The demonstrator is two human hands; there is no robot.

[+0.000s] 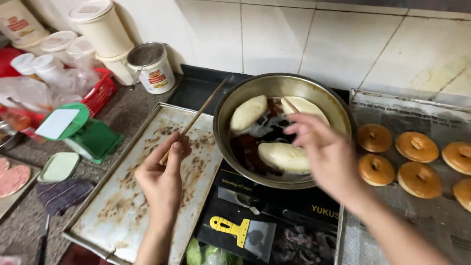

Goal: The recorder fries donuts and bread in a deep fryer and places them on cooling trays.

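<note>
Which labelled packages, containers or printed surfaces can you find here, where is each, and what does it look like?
White tub: behind the baking tray, round, red and yellow label, mesh strainer on top.
Pouch: top left corner, cream with a red label.
Cooker panel: under the pan, black with pale lettering.
Scraper pack: bottom centre, clear bag, yellow handle.

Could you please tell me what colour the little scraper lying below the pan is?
The scraper is yellow, seen in the head view.
</note>
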